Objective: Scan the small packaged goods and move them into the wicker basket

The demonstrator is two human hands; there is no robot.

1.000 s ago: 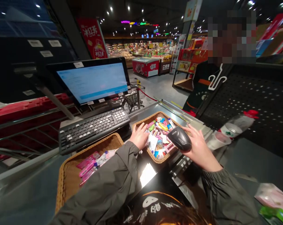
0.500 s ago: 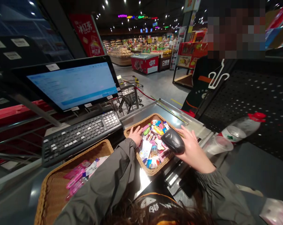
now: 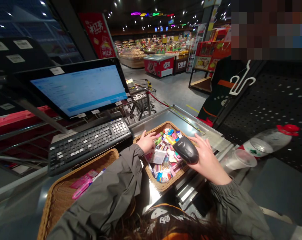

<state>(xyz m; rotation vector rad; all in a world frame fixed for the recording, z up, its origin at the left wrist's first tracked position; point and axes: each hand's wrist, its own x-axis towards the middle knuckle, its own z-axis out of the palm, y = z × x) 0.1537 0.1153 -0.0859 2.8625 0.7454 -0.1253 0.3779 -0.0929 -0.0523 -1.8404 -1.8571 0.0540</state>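
A wicker basket full of small colourful packaged items sits on the metal counter. Over its left rim reaches my left hand, fingers stretched out and apart, near a green packet. I see nothing held in it. At the basket's right side my right hand grips a black handheld barcode scanner, its head above the items. The scanner's handle is hidden by the hand. Left of me, partly under my left sleeve, stands a second wicker basket with pink packages inside.
A monitor and a black keyboard stand at the left. To the right are a plastic cup, a red-capped bottle and a black perforated panel. A person stands beyond the counter, near a shopping cart.
My left hand has turned, its fingers now pointing more to the right over the items. A clear flat package in the basket has shifted. The right hand keeps the scanner in nearly the same place.
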